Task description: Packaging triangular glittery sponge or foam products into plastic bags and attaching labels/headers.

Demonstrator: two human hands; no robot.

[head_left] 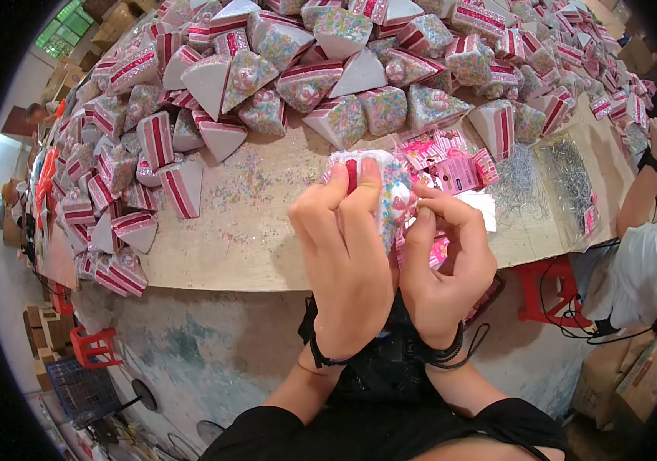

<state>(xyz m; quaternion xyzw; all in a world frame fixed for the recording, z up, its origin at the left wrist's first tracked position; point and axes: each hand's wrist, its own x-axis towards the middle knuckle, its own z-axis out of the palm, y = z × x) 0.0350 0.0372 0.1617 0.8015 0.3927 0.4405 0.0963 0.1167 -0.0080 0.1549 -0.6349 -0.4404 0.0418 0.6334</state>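
Observation:
My left hand is wrapped around a decorative cake slice, two fingers lying across its white and red layered side. The slice has a sprinkle-covered face and a pink swirl on it. Close beside that swirl, my right hand has thumb and forefinger pinched together; whatever is between them is too small to make out. Pink printed cards lie on the table just beyond my right hand, some partly hidden under my fingers.
A big heap of similar cake slices covers the far side and left of the wooden table. To the right are loose thin silver wires and a clear bag of wires. Another person's arm reaches in there. Red stools stand below.

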